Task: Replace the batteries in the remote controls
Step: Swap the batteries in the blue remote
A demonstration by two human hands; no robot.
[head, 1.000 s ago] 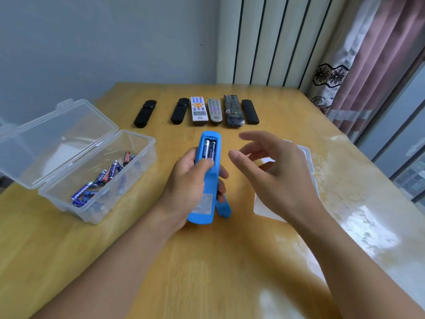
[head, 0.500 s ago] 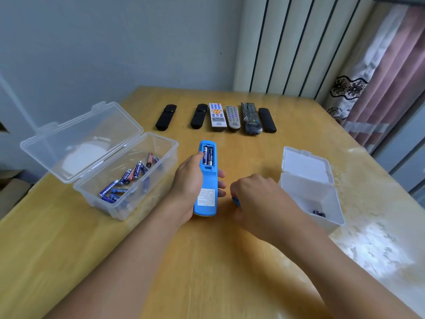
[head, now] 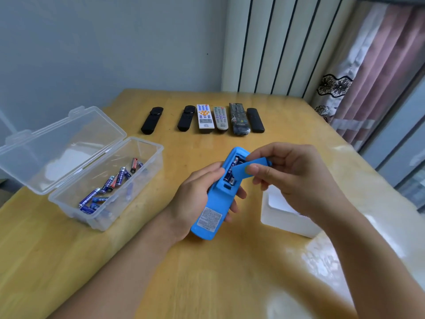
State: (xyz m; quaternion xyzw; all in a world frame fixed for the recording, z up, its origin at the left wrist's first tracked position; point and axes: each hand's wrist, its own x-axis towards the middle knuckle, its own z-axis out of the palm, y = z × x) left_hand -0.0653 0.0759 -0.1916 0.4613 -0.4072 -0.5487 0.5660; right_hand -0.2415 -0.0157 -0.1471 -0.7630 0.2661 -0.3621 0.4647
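Note:
My left hand grips a blue remote control face down above the table, its open battery bay showing two batteries. My right hand pinches the blue battery cover by thumb and fingers and holds it slanted across the bay, partly hiding the batteries. Whether the cover touches the remote's rim I cannot tell.
A clear open box holding several loose batteries stands at the left. A small white box sits under my right wrist. Several other remotes lie in a row at the far side of the wooden table.
My right hand went down to the table beside the remote, picked up the blue cover and brought it over the battery bay. The left hand tilted the remote to the right.

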